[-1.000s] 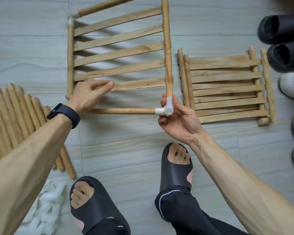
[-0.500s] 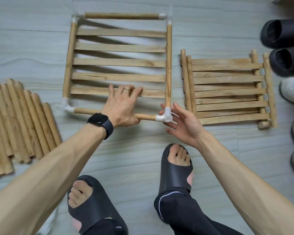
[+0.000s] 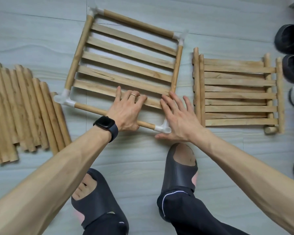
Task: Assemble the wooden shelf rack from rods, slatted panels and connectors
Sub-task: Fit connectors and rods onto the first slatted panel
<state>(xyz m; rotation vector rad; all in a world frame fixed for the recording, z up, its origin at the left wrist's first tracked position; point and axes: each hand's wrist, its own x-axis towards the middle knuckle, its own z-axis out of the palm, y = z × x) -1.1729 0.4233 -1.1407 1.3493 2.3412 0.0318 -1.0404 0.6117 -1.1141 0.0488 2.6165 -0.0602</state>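
Note:
A slatted wooden panel [image 3: 126, 55] lies flat on the floor, framed by rods joined with white plastic corner connectors [image 3: 63, 99]. It sits skewed, its far edge running down to the right. My left hand [image 3: 127, 109] rests flat on the nearest slat and the near rod [image 3: 90, 108], fingers straight. My right hand [image 3: 178, 116] lies flat over the near right corner, beside the white connector [image 3: 163, 128] there. Both hands press down with fingers spread.
A stack of slatted panels [image 3: 236, 95] lies to the right of the frame. A row of loose rods [image 3: 24, 112] lies at the left. Several shoes [image 3: 292, 39] line the right edge. My feet in dark slippers [image 3: 182, 168] stand close below.
The framed panel went from held up to lying flat on the floor and has turned clockwise. My right hand let go of the corner connector and now lies flat beside it.

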